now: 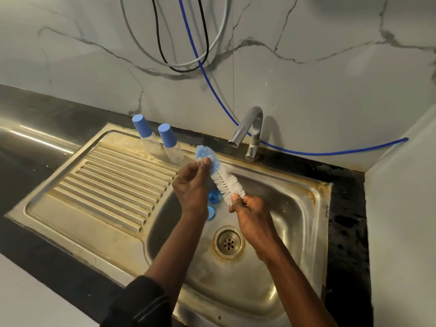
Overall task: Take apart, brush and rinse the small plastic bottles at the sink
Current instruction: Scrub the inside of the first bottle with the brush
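1. Over the sink (295,208) now, both hands are on the bottle brush (220,175), which slants from the near right up to the far left above the basin.
2. The right hand (252,215) has its fingers curled round the near end, just below the white bristles. That's a firm grip.
3. The left hand (191,185) is curled too, thumb pressed against the blue bristled tip, pinching it. I can't tell whether a clear bottle sits between those fingers.
4. Progress looks early to middling. Two blue parts, the far blue piece (213,197) and the near blue piece (210,213), lie loose in the basin just under the hands, so one bottle seems to be taken apart.
5. Plenty is left. The left bottle (147,138) and the right bottle (171,145) stand upright and capped at the far edge of the drainboard (113,180), untouched by the look of it.
6. Those two stand just left of and beyond the left hand, with the right bottle near the brush tip but apart from it.
7. No water shows at the tap (250,131), so rinsing looks yet to come.
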